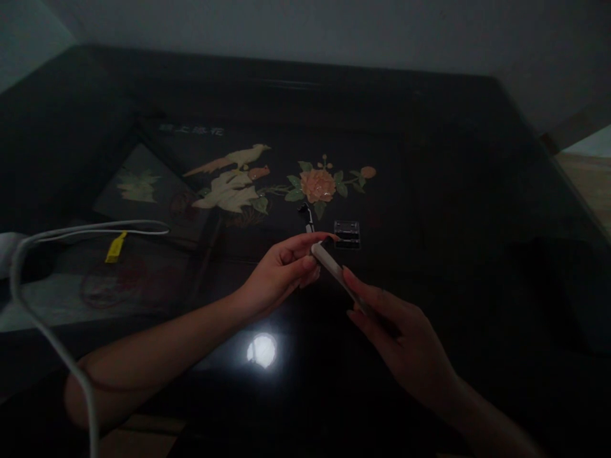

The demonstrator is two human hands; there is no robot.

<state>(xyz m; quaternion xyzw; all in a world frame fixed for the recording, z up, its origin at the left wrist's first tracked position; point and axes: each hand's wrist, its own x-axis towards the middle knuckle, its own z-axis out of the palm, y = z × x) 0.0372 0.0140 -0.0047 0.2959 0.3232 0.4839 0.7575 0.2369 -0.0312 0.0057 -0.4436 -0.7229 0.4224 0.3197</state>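
Observation:
My left hand and my right hand meet near the middle of the table, both closed on one slim, long device with a white edge and a dark body. At its upper end, my left thumb and fingers pinch around a small dark part. The lower end lies between my right thumb and fingers, which partly cover it. Just beyond my left fingertips sits a small clear case with dark pieces inside. A small black-and-white piece lies left of the case, partly behind my left hand.
The dark glossy table has an inlaid bird and flower picture. A white cable with a yellow tag loops along the left side. A bright lamp reflection shows below my hands. The light is dim.

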